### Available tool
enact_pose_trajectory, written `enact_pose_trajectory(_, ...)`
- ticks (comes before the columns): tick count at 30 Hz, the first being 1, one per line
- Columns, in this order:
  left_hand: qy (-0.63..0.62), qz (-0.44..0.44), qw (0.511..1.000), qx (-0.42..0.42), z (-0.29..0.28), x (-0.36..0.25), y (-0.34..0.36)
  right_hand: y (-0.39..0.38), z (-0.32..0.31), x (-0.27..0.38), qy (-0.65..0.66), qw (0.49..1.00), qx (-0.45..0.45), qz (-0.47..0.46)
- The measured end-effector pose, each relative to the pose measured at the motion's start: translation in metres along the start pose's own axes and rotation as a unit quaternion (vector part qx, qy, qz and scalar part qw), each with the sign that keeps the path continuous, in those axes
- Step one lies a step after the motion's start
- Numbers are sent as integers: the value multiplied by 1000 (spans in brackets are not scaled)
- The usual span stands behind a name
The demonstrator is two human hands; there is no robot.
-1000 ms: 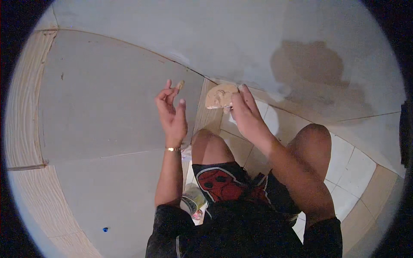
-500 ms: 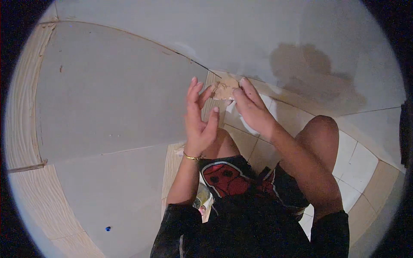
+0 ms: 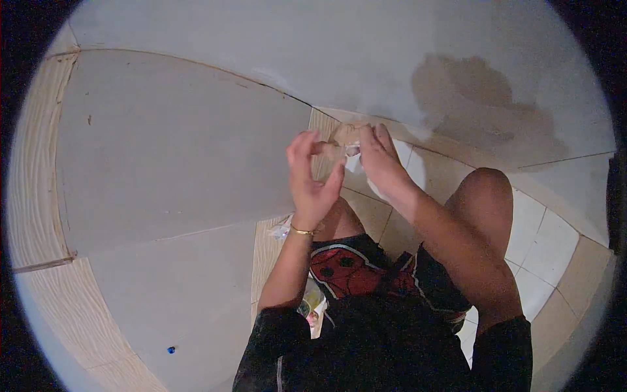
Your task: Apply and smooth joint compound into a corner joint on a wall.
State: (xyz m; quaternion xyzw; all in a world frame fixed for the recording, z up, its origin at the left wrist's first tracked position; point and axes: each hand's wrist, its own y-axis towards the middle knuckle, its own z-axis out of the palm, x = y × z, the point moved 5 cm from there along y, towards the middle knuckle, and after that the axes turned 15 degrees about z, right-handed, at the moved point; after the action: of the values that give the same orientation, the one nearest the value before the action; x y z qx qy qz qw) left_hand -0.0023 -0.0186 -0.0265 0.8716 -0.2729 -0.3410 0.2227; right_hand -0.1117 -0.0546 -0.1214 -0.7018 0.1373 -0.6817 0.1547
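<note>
My right hand (image 3: pixel 380 160) holds a small flat piece (image 3: pixel 348 134) bearing tan paste, near the junction of the walls. My left hand (image 3: pixel 315 166) is just left of it, fingers curled but apart from the thumb, one finger reaching to the paste; whether it touches is blurred. A beige textured tile strip (image 3: pixel 322 117) runs behind the hands, beside the grey wall panel (image 3: pixel 170 144).
My bent knee (image 3: pixel 483 196) is at right over floor tiles (image 3: pixel 529 235). A container (image 3: pixel 313 304) sits beside my shorts, with crumpled white material (image 3: pixel 279 232) above it. A small blue object (image 3: pixel 171 350) is at lower left. Another textured strip (image 3: pixel 39 163) edges the left.
My left hand has moved right to the paste piece. The piece in my right hand rose and shifted right, then dipped slightly, and is now more hidden behind my fingers.
</note>
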Motion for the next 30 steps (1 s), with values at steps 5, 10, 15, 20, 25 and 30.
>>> enact_pose_trajectory(5, 138, 41, 987, -69, -26, 48, 22, 7, -4, 0, 104, 994, 23, 30)
enact_pose_trajectory(10, 477, 94, 870, 80, -28, 89, 54, -10, -11, 26, -19, 998, 29, -51)
enact_pose_trajectory(15, 532, 93, 833, 121, -8, 118, 60, -15, -12, 33, -152, 971, -17, -182)
enact_pose_trajectory(20, 577, 69, 800, 149, 8, 144, 52, -14, -11, 28, 39, 998, 36, -46)
enact_pose_trajectory(25, 571, 98, 795, 179, 18, 139, 35, -20, -18, 39, -140, 981, 10, -136)
enact_pose_trajectory(30, 475, 116, 871, 55, 3, 110, 52, -13, -22, 34, -86, 994, 48, -53)
